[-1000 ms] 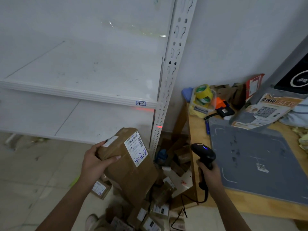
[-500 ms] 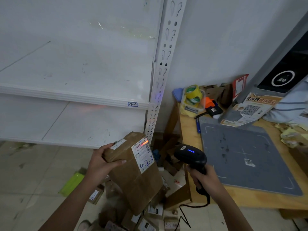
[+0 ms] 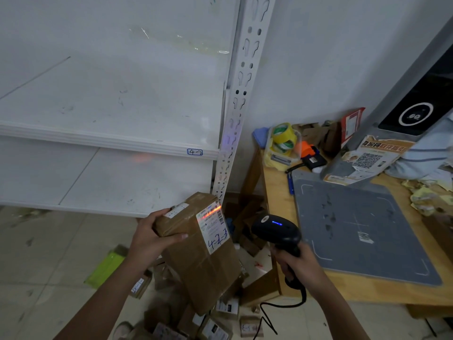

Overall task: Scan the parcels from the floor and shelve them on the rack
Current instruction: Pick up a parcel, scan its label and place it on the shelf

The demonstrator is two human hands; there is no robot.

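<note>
My left hand (image 3: pixel 149 238) grips a brown cardboard parcel (image 3: pixel 201 261) by its top end, tilted, in front of the white rack (image 3: pixel 110 141). Its white label, handwritten "4-2-3", faces right. My right hand (image 3: pixel 297 263) holds a black barcode scanner (image 3: pixel 275 231) with a blue light on, aimed at the label. An orange scan line lies across the label's barcode. Several small parcels (image 3: pixel 210 325) lie in a pile on the floor beneath.
The rack shelves are bare; one edge carries a tag "4-2" (image 3: pixel 195 152). A perforated rack post (image 3: pixel 235 114) stands beside a wooden table (image 3: pixel 277 192) with a grey mat (image 3: pixel 355 231), tape rolls (image 3: pixel 283 136) and clutter. A green packet (image 3: pixel 105 268) lies on the tiled floor.
The scanner's orange line moved from the rack post and shelf edge onto the parcel's barcode. Both hands shifted slightly, the scanner closer to the parcel.
</note>
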